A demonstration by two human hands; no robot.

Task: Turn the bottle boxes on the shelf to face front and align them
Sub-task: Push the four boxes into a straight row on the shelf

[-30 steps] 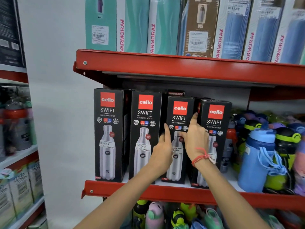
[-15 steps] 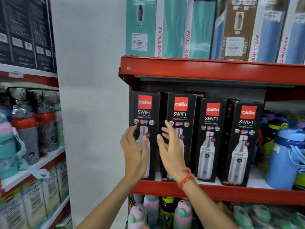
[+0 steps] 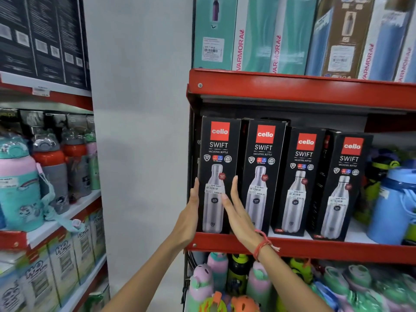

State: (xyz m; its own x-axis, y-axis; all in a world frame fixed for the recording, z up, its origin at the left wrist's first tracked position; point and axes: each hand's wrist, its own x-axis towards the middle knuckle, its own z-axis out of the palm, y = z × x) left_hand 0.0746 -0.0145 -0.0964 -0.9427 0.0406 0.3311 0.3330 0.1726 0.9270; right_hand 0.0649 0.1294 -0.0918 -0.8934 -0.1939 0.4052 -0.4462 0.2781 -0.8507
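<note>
Several black Cello Swift bottle boxes stand in a row on the red shelf (image 3: 315, 249), fronts toward me. The leftmost box (image 3: 217, 154) sits at the shelf's left end, between my two flat hands. My left hand (image 3: 190, 212) presses its left side, fingers straight up. My right hand (image 3: 238, 212), with a red thread at the wrist, lies along its right edge, in front of the second box (image 3: 262, 158). The third box (image 3: 300, 172) and fourth box (image 3: 344, 176) stand a little lower and further right, untouched.
A red upper shelf (image 3: 292, 86) carries teal and blue Varmora boxes (image 3: 254, 32). Blue and green plastic bottles (image 3: 391, 203) stand right of the boxes. Pastel kids' bottles (image 3: 207, 282) fill the shelf below. A white wall (image 3: 139, 131) and another rack (image 3: 45, 176) stand at the left.
The view has swung left along the shelf. Both hands moved from the third box past the second to the leftmost box, and now flank it.
</note>
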